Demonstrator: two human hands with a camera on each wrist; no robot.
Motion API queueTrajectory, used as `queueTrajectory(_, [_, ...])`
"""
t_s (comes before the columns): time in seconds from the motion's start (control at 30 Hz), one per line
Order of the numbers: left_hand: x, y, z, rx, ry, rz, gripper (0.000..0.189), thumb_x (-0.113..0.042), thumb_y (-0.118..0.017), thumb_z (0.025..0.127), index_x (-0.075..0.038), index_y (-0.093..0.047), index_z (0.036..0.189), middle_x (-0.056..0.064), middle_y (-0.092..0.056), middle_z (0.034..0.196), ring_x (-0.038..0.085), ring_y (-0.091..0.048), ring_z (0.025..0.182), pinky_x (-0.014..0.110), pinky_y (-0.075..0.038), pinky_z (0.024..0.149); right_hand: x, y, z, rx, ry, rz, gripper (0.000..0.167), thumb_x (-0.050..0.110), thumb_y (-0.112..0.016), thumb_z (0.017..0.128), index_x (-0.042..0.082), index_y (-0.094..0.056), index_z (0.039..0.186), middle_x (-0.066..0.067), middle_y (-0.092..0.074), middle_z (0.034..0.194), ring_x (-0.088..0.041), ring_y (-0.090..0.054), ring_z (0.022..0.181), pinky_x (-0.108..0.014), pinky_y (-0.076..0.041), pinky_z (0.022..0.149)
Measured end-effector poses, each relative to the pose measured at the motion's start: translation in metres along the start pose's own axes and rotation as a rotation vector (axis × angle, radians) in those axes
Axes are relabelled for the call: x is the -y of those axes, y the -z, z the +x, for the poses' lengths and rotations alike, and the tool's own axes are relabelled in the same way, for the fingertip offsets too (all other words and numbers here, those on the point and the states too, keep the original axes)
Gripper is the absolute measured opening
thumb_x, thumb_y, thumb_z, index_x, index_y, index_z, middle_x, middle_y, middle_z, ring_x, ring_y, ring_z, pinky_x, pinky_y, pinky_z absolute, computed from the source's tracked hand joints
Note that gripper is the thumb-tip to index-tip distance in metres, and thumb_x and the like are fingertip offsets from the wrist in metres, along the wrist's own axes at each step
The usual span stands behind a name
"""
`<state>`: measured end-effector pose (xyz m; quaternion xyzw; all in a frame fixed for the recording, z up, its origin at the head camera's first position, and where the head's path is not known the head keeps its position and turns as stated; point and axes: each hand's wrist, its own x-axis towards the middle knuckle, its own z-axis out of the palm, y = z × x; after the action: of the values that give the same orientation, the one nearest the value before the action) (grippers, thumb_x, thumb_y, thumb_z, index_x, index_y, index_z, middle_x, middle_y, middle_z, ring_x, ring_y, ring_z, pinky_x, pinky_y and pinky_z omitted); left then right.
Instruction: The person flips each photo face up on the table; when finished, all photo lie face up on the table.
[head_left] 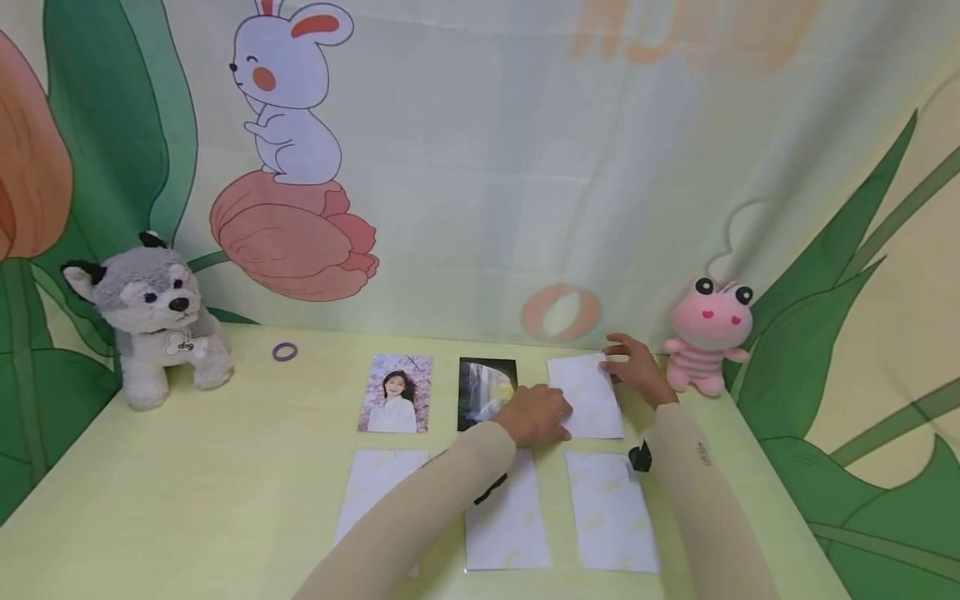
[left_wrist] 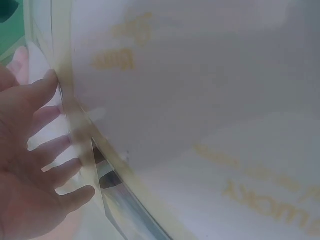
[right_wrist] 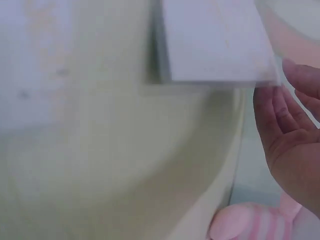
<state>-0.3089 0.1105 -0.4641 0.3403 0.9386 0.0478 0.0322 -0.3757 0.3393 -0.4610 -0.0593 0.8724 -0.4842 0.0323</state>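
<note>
while a grey-and-white plush dog (head_left: 161,312) stands at the far left, with a purple ring (head_left: 285,352) to its right, two prints in the far row lie picture side up: a portrait print with pink blossom (head_left: 394,396), then a dark waterfall print (head_left: 476,396). nearer, a left white card (head_left: 382,487), middle white card (head_left: 506,537) and right white card (head_left: 611,508) lie white side up; two seem done, four left. the left hand (head_left: 534,415), fingers spread, touches the left edge of a thin white rectangular card (head_left: 588,396) at far right, faintly yellow-lettered, seemingly lifted. the right hand (head_left: 639,368) meets its far right corner; whether those fingers pinch it, i cannot tell. a pink striped plush toy (head_left: 708,337) sits rightmost.
</note>
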Motion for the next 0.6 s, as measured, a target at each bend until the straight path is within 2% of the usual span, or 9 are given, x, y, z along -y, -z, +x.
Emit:
queueTrajectory(0.1, [-0.001, 0.001, 0.0, 0.001, 0.002, -0.006, 0.035, -0.044, -0.07, 0.091, -0.027, -0.072, 0.121, -0.005, -0.068, 0.119, 0.02, -0.065, 0.109, 0.041, -0.053, 0.084, 0.003, 0.003, 0.002, 0.001, -0.015, 0.032, 0.063, 0.0, -0.063, 0.095, -0.003, -0.033, 0.151, -0.035, -0.054, 0.13, -0.017, -0.067, 0.086, -0.025, -0.056, 0.069])
queueTrajectory(0.17, [-0.002, 0.001, 0.001, 0.003, 0.011, -0.011, 0.035, -0.043, -0.071, 0.09, -0.027, -0.073, 0.121, -0.005, -0.068, 0.119, 0.02, -0.064, 0.11, 0.041, -0.053, 0.084, 0.006, 0.005, 0.003, 0.023, -0.031, 0.01, 0.063, 0.004, -0.064, 0.095, -0.002, -0.035, 0.151, -0.029, -0.063, 0.118, -0.009, -0.063, 0.075, -0.024, -0.055, 0.066])
queueTrajectory(0.23, [-0.003, 0.002, 0.001, 0.009, 0.018, -0.009, 0.035, -0.042, -0.071, 0.09, -0.027, -0.072, 0.122, -0.005, -0.068, 0.12, 0.019, -0.064, 0.11, 0.04, -0.054, 0.085, 0.009, 0.006, 0.004, 0.061, -0.053, -0.024, 0.063, 0.007, -0.065, 0.095, 0.0, -0.036, 0.15, -0.019, -0.068, 0.098, -0.007, -0.057, 0.067, -0.025, -0.052, 0.063])
queueTrajectory(0.33, [-0.004, 0.002, 0.002, 0.016, 0.028, -0.003, 0.036, -0.043, -0.071, 0.091, -0.027, -0.071, 0.123, -0.006, -0.067, 0.122, 0.018, -0.063, 0.112, 0.039, -0.054, 0.086, 0.01, 0.004, 0.003, 0.105, -0.07, -0.056, 0.06, 0.008, -0.066, 0.095, -0.001, -0.039, 0.148, -0.004, -0.061, 0.072, -0.008, -0.05, 0.057, -0.026, -0.048, 0.058])
queueTrajectory(0.43, [-0.004, 0.001, 0.003, 0.018, 0.026, -0.001, 0.035, -0.043, -0.071, 0.091, -0.026, -0.072, 0.121, -0.006, -0.068, 0.121, 0.018, -0.064, 0.11, 0.039, -0.054, 0.085, 0.009, 0.003, 0.001, 0.117, -0.064, -0.062, 0.057, 0.005, -0.064, 0.095, -0.002, -0.04, 0.146, 0.001, -0.05, 0.063, -0.008, -0.046, 0.053, -0.027, -0.046, 0.056])
queueTrajectory(0.6, [-0.001, -0.002, 0.005, 0.016, -0.003, -0.002, 0.027, -0.041, -0.074, 0.089, -0.02, -0.07, 0.106, -0.004, -0.069, 0.111, 0.017, -0.067, 0.102, 0.04, -0.054, 0.082, 0.015, 0.0, -0.002, 0.096, -0.025, -0.077, 0.054, 0.004, -0.063, 0.096, -0.002, -0.041, 0.145, 0.004, -0.044, 0.06, -0.007, -0.042, 0.051, -0.028, -0.044, 0.055])
